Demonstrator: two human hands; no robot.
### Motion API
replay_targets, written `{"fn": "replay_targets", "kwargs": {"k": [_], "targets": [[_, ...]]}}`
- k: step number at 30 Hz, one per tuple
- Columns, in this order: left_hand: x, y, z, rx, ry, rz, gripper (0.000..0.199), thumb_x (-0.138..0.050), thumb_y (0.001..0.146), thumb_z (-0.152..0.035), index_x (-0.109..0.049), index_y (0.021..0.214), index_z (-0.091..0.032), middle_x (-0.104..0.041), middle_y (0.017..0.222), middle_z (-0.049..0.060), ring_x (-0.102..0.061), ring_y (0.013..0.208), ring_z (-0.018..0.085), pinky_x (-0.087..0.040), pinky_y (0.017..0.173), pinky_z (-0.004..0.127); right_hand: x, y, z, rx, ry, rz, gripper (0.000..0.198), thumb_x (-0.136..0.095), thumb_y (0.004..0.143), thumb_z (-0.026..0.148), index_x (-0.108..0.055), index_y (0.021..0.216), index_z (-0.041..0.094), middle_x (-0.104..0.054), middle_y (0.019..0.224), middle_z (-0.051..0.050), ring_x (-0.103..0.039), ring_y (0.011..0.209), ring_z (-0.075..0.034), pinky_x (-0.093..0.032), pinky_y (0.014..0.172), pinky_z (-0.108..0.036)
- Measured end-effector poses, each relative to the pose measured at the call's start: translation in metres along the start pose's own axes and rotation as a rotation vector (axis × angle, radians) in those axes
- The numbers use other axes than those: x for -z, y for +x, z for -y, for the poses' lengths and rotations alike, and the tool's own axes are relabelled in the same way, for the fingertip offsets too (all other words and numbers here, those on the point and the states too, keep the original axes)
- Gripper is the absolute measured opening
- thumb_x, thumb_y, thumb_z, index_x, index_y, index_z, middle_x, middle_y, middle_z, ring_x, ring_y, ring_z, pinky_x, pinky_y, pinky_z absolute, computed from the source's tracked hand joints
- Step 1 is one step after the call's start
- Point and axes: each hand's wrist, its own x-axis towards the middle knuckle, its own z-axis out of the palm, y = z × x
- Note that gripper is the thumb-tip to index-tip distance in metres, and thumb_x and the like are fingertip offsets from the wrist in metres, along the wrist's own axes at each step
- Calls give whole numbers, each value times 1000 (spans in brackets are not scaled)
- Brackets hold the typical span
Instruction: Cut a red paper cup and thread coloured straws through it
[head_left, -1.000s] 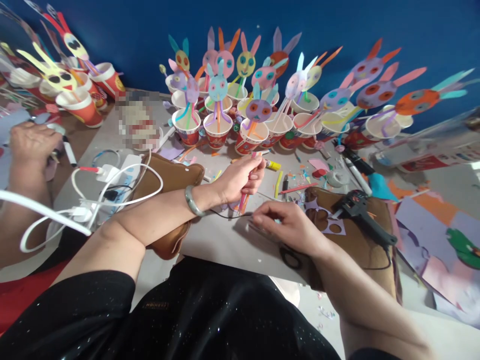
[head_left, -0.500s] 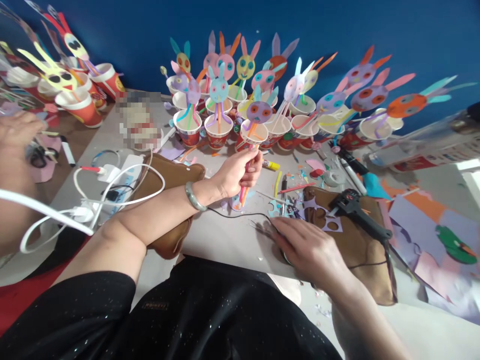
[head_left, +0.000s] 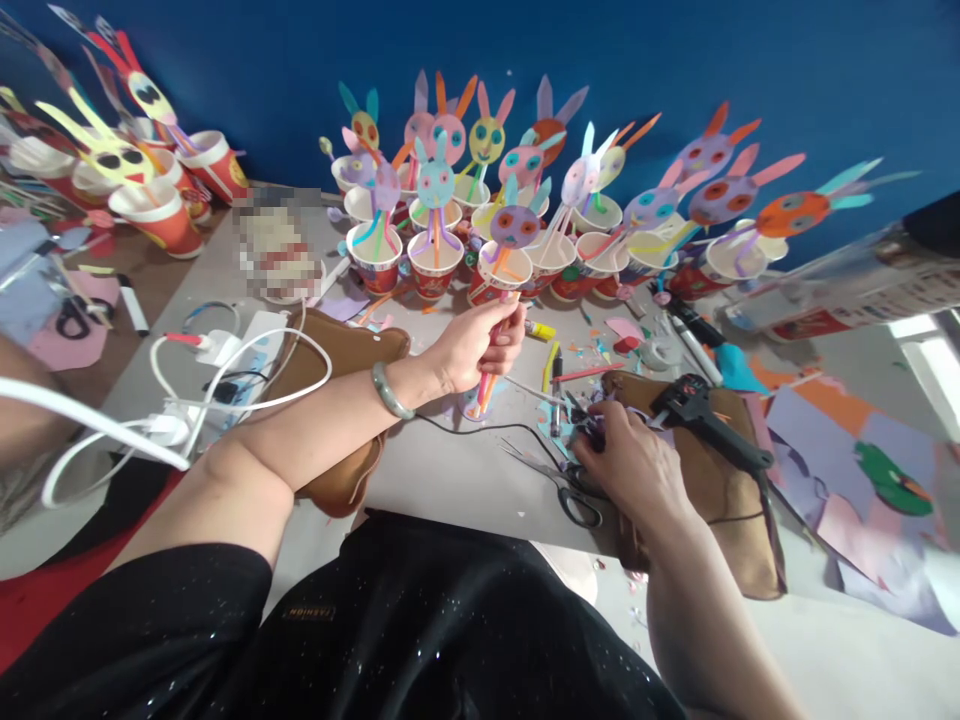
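Observation:
My left hand [head_left: 495, 345] is closed round a bundle of pink and orange straws [head_left: 486, 392], held upright. Their lower ends stand at a pale purple disc on the table, partly hidden. My right hand [head_left: 637, 455] reaches down with curled fingers over purple paper scraps and dark items; what lies between the fingertips is hidden. Just left of it lie black-handled scissors [head_left: 579, 505], out of the hand. Beyond my right fingers rests a black glue gun [head_left: 701, 420] on a brown leather pad [head_left: 735, 540].
Red paper cups [head_left: 435, 275] with rabbit-faced straw figures line the blue wall. A power strip [head_left: 251, 350] with white cables lies at left. Pens, a yellow marker [head_left: 540, 330] and paper offcuts litter the table. A clear bottle [head_left: 840, 290] is at right. Another person's arm shows far left.
My right hand has moved right and away from me, off the scissors, onto the purple scraps. My left hand keeps its grip. The other person's hand at far left has withdrawn.

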Motion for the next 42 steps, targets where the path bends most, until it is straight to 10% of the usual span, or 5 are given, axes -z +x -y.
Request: {"fn": "replay_targets", "kwargs": {"k": [13,20,28,42], "targets": [[3,3,1,-2,12,53,39,-38,106,-28,-46,70,-17,-30,53,-8,-21,36,3,-14,35,14,9,2,-7,30,171,-53,53,-55,88,31,-54,139,16,-77,92,-11,-70,74,-30,-43,60,-36],[4,3,2,12,12,44,37,-39,106,-28,-45,70,-17,-30,53,-9,-21,35,3,-15,35,13,25,-6,-18,23,401,-185,24,-57,93,31,-71,107,18,-76,96,-18,-72,92,-32,-51,80,-40],[3,3,1,18,8,43,40,-37,107,-29,-45,70,-17,-30,52,-9,-21,35,3,-14,35,13,11,-6,-32,158,430,-354,48,-59,91,33,-61,136,19,-78,95,-9,-76,83,-27,-60,77,-37],[4,4,2,10,22,49,39,-37,107,-29,-46,71,-17,-31,52,-9,-22,33,3,-15,35,13,26,-14,-42,437,330,-563,50,-50,98,18,-59,146,23,-64,145,-17,-66,129,-29,-58,105,-42]]}}
